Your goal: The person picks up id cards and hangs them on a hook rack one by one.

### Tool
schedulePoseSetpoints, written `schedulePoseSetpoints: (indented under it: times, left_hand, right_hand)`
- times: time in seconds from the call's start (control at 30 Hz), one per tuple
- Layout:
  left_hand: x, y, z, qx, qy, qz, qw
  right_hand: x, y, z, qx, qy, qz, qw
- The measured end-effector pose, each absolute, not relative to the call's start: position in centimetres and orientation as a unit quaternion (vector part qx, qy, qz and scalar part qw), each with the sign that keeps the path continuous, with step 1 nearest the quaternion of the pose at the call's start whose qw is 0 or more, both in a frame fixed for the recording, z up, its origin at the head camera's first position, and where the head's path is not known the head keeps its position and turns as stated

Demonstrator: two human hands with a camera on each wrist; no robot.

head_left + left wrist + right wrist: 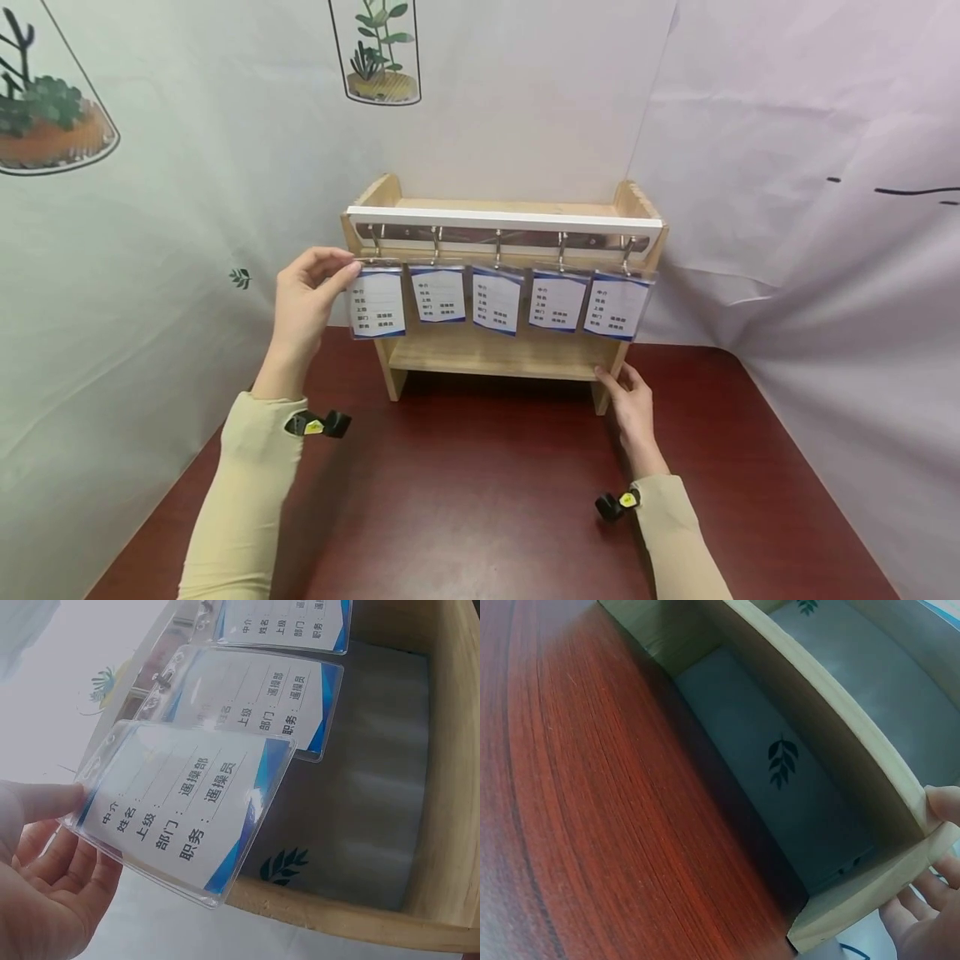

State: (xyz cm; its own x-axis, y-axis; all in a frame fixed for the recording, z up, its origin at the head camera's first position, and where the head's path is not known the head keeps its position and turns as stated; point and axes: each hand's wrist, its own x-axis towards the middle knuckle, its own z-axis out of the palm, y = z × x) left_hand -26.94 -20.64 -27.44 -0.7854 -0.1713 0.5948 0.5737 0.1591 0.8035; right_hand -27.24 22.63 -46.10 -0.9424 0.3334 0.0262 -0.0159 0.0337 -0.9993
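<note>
Several clear-sleeved ID badges hang in a row from the metal hooks [498, 247] on a white-edged rail. My left hand [303, 304] pinches the upper left corner of the leftmost badge [378, 302] between thumb and fingers. In the left wrist view that badge [172, 802] tilts in front of its neighbour [251, 697], its card printed with dark text and blue corners. Low on the right, my right hand [633, 408] grips the right side panel of the wooden shelf [495, 357]. The right wrist view shows its thumb [943, 802] on the front edge, fingers curled round outside.
The shelf stands on a dark red wooden table [465, 500]. White fabric walls [187, 208] with printed plants enclose the back and sides. Other badges [618, 307] hang close together toward the right end of the rail.
</note>
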Motion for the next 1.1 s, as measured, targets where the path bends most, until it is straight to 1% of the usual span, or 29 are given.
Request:
schedulePoseSetpoints:
  times: [0.27,0.53,0.9,1.1]
  left_hand:
    - [-27.6,-20.3,-27.4,-0.123,-0.699,-0.644,0.286]
    - [-28.0,-20.0,-27.4,-0.098,-0.694,-0.651,0.291]
    - [-28.4,-19.8,-27.2,-0.091,-0.685,-0.66,0.294]
    - [-28.4,-19.8,-27.2,-0.084,-0.683,-0.666,0.287]
  right_hand:
    - [-27.3,22.6,-46.3,-0.113,-0.708,0.685,0.128]
    - [-27.3,22.5,-46.2,-0.111,-0.708,0.686,0.128]
    - [-27.3,22.4,-46.3,-0.114,-0.703,0.69,0.132]
    - [-27.1,22.5,-46.1,-0.114,-0.704,0.689,0.127]
